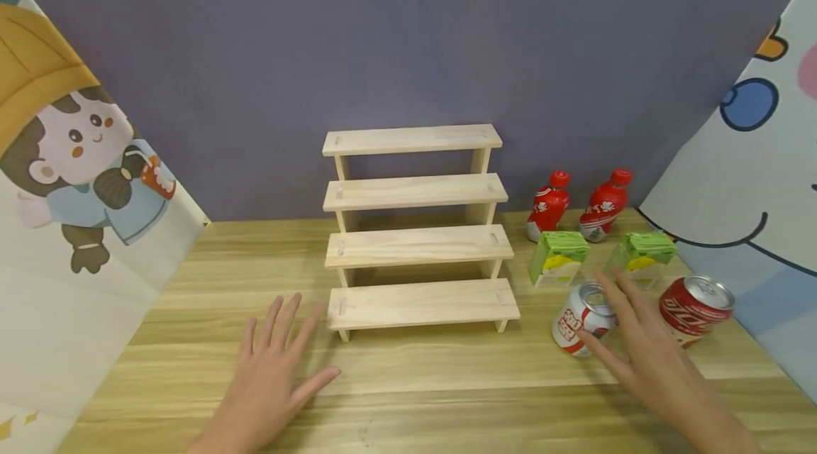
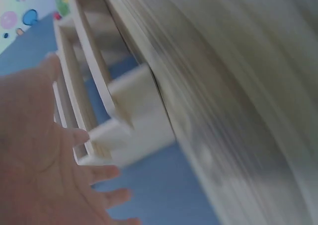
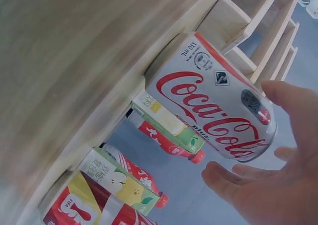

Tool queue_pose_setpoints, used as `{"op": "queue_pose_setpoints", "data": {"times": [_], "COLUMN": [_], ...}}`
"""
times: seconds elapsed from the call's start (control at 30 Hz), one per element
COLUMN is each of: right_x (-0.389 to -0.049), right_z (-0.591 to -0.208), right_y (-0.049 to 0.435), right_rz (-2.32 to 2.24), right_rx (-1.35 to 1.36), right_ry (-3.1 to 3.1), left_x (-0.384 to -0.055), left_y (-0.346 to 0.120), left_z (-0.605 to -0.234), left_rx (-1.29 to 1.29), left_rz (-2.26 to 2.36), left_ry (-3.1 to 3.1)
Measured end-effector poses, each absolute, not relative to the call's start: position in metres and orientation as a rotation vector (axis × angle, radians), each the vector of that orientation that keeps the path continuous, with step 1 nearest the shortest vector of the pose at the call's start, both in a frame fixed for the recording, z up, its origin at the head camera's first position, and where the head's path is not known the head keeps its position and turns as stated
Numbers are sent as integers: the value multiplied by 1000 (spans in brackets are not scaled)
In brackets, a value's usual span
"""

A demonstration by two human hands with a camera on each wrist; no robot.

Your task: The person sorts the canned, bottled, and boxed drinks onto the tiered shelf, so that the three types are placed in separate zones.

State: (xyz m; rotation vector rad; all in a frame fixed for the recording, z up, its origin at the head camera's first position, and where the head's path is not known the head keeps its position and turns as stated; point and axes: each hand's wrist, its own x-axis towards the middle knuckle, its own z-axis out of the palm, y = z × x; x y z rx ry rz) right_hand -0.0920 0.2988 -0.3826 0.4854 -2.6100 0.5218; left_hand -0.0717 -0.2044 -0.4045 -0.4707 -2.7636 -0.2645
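My right hand (image 1: 645,355) hovers around the top of a white and red Coca-Cola can (image 1: 577,326), thumb on one side and fingers on the other. In the right wrist view a gap shows between the fingers and the white can (image 3: 213,106); whether the thumb touches its rim I cannot tell. A red can (image 1: 692,308) stands just right of that hand. My left hand (image 1: 264,376), fingers spread, is above the table at the front left corner of a four-step wooden display rack (image 1: 421,305). It holds nothing.
Behind the cans stand two green juice cartons (image 1: 558,259), the right one partly hidden by my fingers. Two red-capped bottles (image 1: 549,206) are farther back. A grey-blue wall (image 1: 408,35) closes the rear, and printed side panels (image 1: 734,177) flank the wooden table (image 1: 408,383).
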Motion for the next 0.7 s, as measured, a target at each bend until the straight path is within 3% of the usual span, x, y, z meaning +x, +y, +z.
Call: {"op": "queue_pose_setpoints", "data": {"times": [0.37, 0.7], "right_x": [-94, -101], "right_z": [-380, -383], "right_y": [293, 298], "right_rz": [564, 532], "right_rx": [483, 604], "right_ry": [-2593, -2513], "left_x": [-76, -106], "left_y": [-193, -199], "left_z": [-394, -403], "left_rx": [-529, -632], "left_rz": [-831, -1607], "left_ry": [-2880, -2810]}}
